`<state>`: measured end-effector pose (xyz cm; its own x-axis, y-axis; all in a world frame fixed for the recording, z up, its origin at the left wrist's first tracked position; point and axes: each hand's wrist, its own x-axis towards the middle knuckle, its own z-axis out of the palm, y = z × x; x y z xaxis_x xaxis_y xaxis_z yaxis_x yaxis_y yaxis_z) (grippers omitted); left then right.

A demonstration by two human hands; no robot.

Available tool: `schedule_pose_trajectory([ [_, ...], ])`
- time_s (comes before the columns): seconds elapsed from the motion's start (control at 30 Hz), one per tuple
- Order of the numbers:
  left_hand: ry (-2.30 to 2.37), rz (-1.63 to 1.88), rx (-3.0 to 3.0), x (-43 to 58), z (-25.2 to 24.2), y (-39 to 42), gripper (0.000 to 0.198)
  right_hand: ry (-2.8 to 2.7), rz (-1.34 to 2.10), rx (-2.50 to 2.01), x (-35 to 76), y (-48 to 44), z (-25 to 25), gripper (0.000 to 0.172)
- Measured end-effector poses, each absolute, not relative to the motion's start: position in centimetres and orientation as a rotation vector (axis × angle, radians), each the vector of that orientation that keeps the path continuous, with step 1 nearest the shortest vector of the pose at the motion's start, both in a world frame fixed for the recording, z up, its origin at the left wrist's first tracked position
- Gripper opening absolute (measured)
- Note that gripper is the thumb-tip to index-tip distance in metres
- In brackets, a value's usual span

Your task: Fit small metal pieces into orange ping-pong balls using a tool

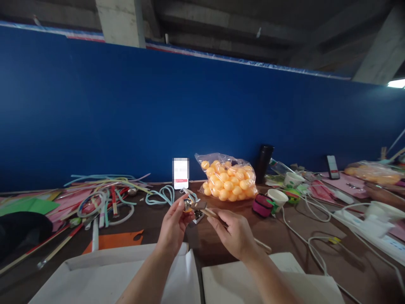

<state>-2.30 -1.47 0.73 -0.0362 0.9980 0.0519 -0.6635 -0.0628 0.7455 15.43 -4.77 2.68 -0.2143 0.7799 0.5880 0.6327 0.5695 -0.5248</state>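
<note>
My left hand (pixel 173 226) is raised over the brown table (pixel 284 236), its fingers pinched round a small shiny metal object (pixel 187 204) with an orange patch behind it. My right hand (pixel 232 234) is closed on a thin wooden stick (pixel 209 212) whose dark flat tip (pixel 199 205) touches that object. Just behind the hands lies a small grey box (pixel 198 216). Further back stands a clear bag of orange balls (pixel 228 180).
Two white cardboard boxes (pixel 104 276) (pixel 278 283) sit at the near edge. Coloured straws and sticks (pixel 101 198) lie at the left. A phone (pixel 180 173) leans on the blue wall. A pink pouch (pixel 262 205), paper cups (pixel 277 196), a black flask (pixel 264 163) and white cables (pixel 316 240) fill the right.
</note>
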Motion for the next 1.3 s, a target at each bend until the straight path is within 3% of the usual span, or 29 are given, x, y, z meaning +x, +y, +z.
schedule_pose_trajectory([
  [1.3,0.662,1.552,0.570,-2.04,0.89,-1.28,0.026,-1.906,0.239,-1.132,15.57,-4.66,2.70,0.026],
])
